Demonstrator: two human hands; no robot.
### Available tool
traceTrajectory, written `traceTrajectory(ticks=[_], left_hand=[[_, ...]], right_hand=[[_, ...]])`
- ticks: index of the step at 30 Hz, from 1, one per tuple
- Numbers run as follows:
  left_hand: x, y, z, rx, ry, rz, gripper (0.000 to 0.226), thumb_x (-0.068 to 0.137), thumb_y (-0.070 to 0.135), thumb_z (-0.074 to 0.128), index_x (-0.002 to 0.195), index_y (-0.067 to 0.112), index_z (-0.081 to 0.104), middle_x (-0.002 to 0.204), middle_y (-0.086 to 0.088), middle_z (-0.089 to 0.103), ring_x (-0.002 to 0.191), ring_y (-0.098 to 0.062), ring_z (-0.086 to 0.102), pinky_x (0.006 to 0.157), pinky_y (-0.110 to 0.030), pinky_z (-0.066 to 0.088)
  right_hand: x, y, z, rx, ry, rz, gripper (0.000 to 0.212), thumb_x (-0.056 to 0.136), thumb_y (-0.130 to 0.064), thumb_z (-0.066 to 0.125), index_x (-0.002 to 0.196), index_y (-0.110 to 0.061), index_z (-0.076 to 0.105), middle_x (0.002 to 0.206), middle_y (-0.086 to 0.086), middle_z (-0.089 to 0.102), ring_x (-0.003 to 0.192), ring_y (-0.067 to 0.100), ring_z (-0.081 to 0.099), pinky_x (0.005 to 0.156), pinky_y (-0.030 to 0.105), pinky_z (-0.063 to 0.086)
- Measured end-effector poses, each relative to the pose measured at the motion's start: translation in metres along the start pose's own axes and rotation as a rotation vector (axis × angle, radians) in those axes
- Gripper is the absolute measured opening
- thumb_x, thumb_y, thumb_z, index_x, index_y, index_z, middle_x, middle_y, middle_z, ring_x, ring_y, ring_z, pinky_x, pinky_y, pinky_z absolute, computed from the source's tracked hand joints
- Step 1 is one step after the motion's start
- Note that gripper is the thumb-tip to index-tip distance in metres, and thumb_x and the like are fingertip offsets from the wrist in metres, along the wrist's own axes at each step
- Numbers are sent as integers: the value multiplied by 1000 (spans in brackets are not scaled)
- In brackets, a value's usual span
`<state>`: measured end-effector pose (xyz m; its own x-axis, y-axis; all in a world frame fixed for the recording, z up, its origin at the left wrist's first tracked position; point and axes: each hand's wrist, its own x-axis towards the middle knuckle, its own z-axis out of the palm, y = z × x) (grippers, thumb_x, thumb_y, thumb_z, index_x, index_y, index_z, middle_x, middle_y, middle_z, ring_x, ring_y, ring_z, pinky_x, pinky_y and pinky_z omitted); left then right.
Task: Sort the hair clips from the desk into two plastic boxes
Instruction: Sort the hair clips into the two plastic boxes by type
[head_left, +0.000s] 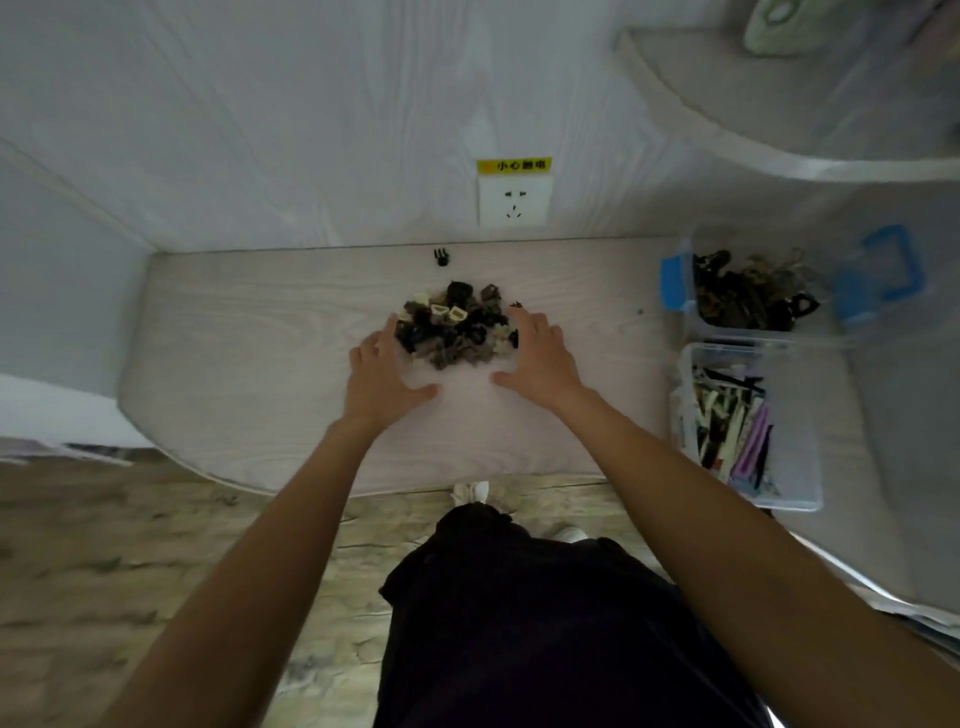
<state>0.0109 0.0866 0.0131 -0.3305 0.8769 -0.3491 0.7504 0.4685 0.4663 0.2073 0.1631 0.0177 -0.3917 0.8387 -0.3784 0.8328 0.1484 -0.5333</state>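
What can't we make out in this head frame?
- Head view: pile of clips: clips overlap; count unreadable.
- Far box: contents dark and blurred.
- Near box: flat clips overlap.
- Left hand and right hand: contact with the pile unclear.
- Small black item: too small.

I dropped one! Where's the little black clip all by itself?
The lone black clip sits at the desk's back edge, beyond the pile of clips, left of the wall socket.

Matt pale wood-grain desk; clear glossy plastic boxes.
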Motion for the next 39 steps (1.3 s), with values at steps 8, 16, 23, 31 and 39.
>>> traceTrajectory(ticks=[8, 16, 23, 31, 39], left_hand=[[6, 21, 7, -30, -30, 85, 67, 70, 29, 77, 127, 15, 44, 123, -14, 44, 104, -35, 56, 87, -38, 45], [6, 24, 8, -140, -94, 159, 45, 74, 29, 72, 115, 18, 55, 115, -5, 64, 106, -24, 60, 87, -31, 45], [4, 28, 7, -333, -165, 95, 46, 82, 27, 69, 124, 16, 53, 118, -7, 64, 109, -22, 59, 92, -27, 44], [-4, 49, 15, -379, -192, 126, 42, 86, 21, 64, 126, 15, 52, 122, -7, 61, 109, -21, 59, 85, -21, 41], [-26, 128, 19, -569, -91, 296, 37, 84, 10, 66, 119, 12, 56, 97, 5, 62, 87, -1, 60, 77, -6, 45]], right_hand=[[-2, -30, 36, -25, 106, -2, 58, 75, -33, 73, 120, -15, 41, 123, 16, 41, 96, 35, 53, 75, 41, 49], [-8, -32, 39, 198, 136, 28, 44, 78, -25, 71, 113, -12, 46, 121, 11, 49, 98, 28, 57, 79, 38, 49], [-17, -29, 37, 397, 152, 39, 48, 83, -22, 67, 127, -16, 49, 118, 15, 58, 102, 28, 59, 89, 36, 50], [-30, -18, 19, 684, 242, 190, 25, 83, -13, 68, 107, -11, 64, 104, 9, 67, 90, 12, 58, 77, 21, 51], [-69, 16, -45, 803, 454, 99, 17, 83, -9, 66, 98, -16, 64, 85, -3, 64, 81, 9, 62, 77, 28, 58]])
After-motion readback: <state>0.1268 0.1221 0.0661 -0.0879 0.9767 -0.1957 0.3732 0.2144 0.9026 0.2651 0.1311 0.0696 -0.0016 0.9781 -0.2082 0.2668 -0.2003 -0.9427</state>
